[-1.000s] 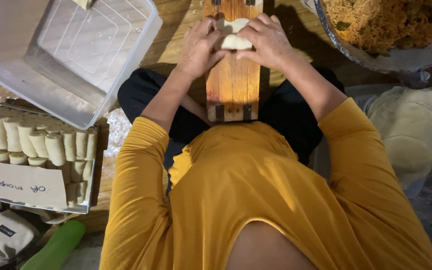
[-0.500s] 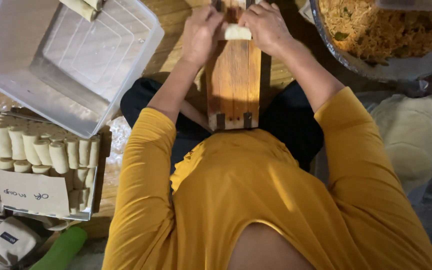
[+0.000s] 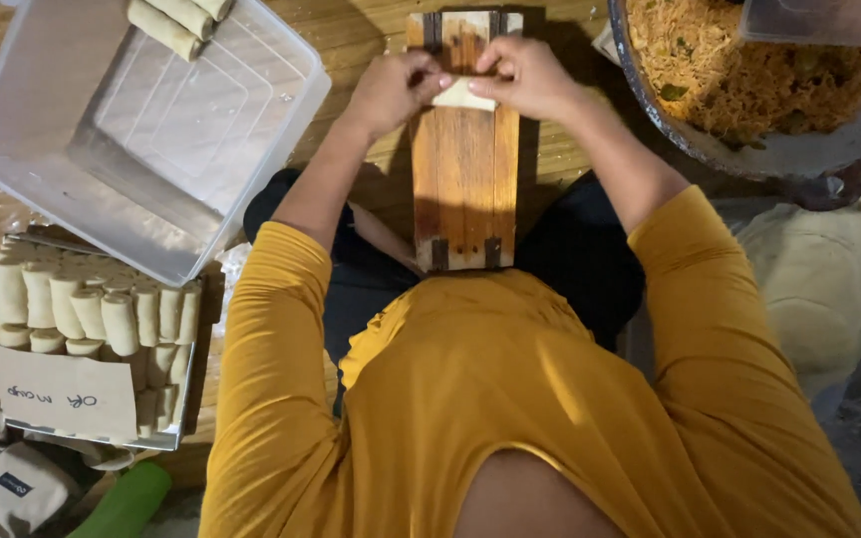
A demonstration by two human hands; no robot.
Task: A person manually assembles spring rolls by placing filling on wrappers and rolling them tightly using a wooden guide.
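Note:
A pale dough wrapper roll (image 3: 461,96) lies across a narrow wooden board (image 3: 464,179) that rests on my lap. My left hand (image 3: 394,89) grips the roll's left end with curled fingers. My right hand (image 3: 521,77) holds its right end, fingertips pressed on top. The two hands almost meet over the roll, so most of it is hidden. My yellow sleeves fill the lower part of the view.
A clear plastic tub (image 3: 72,169) with two or three finished rolls (image 3: 176,18) stands at upper left. Below it is a tray of several stacked rolls (image 3: 92,314). A metal bowl (image 3: 799,159) of shredded filling (image 3: 749,70) sits at upper right. Pale dough sheets (image 3: 819,289) lie at right.
Both hands with the roll have moved away from my body along the board, towards its far end. The view has shifted slightly.

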